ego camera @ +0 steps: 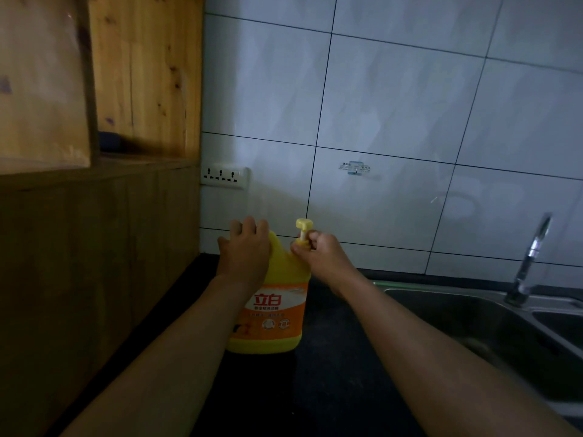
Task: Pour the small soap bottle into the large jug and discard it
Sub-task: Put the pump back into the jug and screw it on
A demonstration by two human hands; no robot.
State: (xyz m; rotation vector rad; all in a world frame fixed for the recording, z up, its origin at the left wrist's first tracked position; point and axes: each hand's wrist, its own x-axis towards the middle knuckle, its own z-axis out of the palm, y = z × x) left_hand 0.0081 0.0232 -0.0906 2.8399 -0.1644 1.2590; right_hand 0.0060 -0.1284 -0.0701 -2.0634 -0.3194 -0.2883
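Note:
A large yellow jug (277, 298) with an orange label stands upright on the dark counter (331, 373), near the back corner. My left hand (244, 247) is wrapped over the jug's handle at its upper left shoulder. A yellow pump head (303, 227) sticks up from the jug's neck. My right hand (318, 250) pinches the collar of that pump at the neck, fingers closed around it. No small soap bottle is in view.
A wooden cabinet (94, 216) walls in the left side. White wall tiles rise behind, with a power socket strip (224, 177) low on them. A steel sink (473, 320) with a tap (530, 260) lies to the right.

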